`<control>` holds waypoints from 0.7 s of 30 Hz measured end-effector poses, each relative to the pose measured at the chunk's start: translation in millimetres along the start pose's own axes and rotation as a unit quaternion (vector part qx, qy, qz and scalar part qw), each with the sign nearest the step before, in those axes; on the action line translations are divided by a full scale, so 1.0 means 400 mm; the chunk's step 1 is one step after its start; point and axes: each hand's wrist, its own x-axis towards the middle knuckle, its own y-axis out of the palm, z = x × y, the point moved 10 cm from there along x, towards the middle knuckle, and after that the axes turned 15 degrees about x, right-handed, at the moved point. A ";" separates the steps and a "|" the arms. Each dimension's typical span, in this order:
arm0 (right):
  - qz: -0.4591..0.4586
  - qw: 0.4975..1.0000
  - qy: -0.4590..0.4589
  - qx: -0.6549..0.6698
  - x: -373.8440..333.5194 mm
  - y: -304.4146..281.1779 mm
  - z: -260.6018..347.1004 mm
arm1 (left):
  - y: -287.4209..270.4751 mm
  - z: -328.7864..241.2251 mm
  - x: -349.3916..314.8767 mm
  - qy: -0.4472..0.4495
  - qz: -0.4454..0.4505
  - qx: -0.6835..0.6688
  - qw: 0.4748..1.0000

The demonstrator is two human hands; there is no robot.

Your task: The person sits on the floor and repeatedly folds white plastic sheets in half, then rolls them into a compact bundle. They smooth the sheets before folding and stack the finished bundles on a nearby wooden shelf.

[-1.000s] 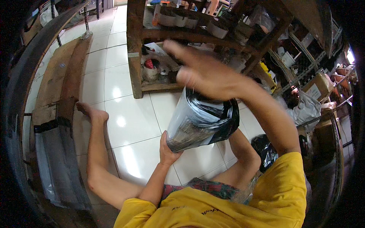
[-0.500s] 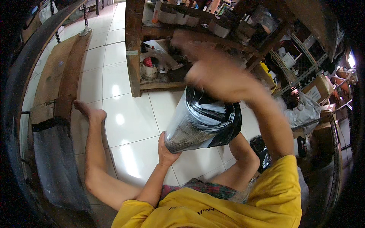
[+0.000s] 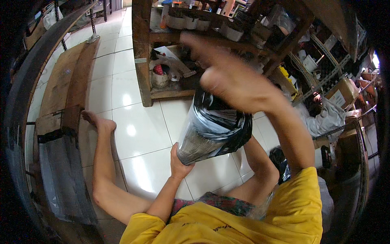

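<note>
A thick stack of plastic mailing bags point(image 3: 203, 134), silvery grey outside with black inner layers fanned at its upper end, tilts in front of me above the floor. My left hand point(image 3: 180, 163) grips its lower left corner, the thumb along the near side and the fingers out of sight underneath. Above the fanned end is my right hand point(image 3: 227, 79), smeared a little by motion. Its fingers stretch away toward the shelf and its thumb stands apart; I see nothing held in it. Whether its heel touches the bags I cannot tell.
A wooden shelf point(image 3: 142, 73) holding containers stands ahead. Along the left lies a long cardboard-and-wood piece point(image 3: 61, 85), with grey plastic sheeting point(image 3: 67, 175) nearer me. My bare legs spread on the white tiled floor point(image 3: 138, 132). Metal racks with boxes point(image 3: 343, 93) fill the right.
The fanned upper end of the bags has shifted slightly left and its edges lie differently. My right hand stays over it with a small shift; my left hand keeps its grip.
</note>
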 end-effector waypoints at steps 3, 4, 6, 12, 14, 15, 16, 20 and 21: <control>0.076 0.993 0.073 -0.053 0.038 0.083 -0.017 | 0.003 -0.007 -0.009 0.002 -0.001 0.021 1.000; 0.103 0.991 0.083 -0.008 0.036 0.111 -0.027 | 0.003 -0.011 -0.017 -0.001 -0.002 0.018 1.000; 0.085 0.993 0.077 0.030 0.064 0.084 0.004 | -0.016 -0.002 0.014 -0.007 -0.012 0.018 1.000; 0.048 0.997 0.037 -0.044 0.061 0.064 -0.048 | 0.026 0.023 -0.011 -0.025 -0.003 -0.021 0.999; 0.040 0.997 0.065 -0.018 0.064 -0.004 0.017 | 0.008 0.010 0.000 -0.016 -0.010 0.004 1.000; 0.056 0.986 0.061 -0.147 0.017 0.054 -0.053 | -0.002 -0.003 -0.002 -0.012 -0.012 0.017 1.000; 0.075 0.989 0.087 -0.089 -0.005 0.051 -0.068 | -0.001 -0.007 -0.018 -0.014 -0.008 0.010 1.000; 0.061 0.980 0.175 -0.068 -0.059 -0.020 -0.025 | 0.017 0.028 0.003 -0.033 0.003 -0.011 0.999; 0.064 0.979 0.166 -0.096 -0.077 -0.012 -0.027 | 0.031 0.038 0.002 -0.041 0.018 -0.014 0.999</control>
